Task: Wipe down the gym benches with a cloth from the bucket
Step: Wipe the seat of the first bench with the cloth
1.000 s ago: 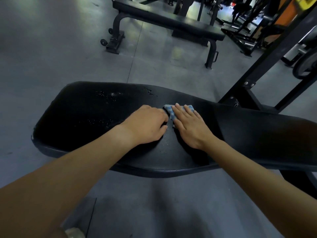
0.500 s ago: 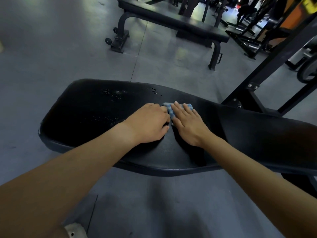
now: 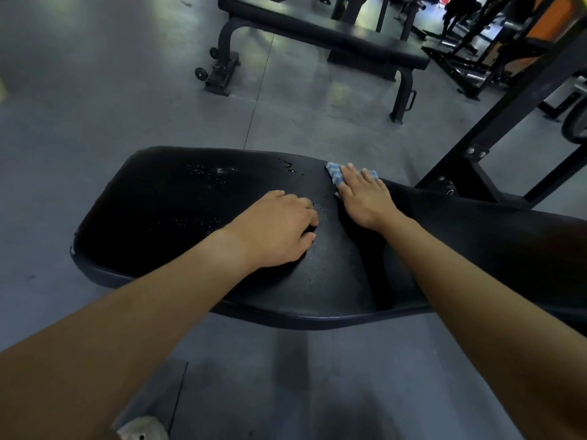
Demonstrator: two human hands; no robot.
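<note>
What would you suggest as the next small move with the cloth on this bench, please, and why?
Probably slide the right hand, pressing the blue cloth flat at the far edge of the bench pad, leftward toward the droplets. They glisten unwiped on the pad's left part, while the left hand merely rests on the pad nearer the person.
</note>
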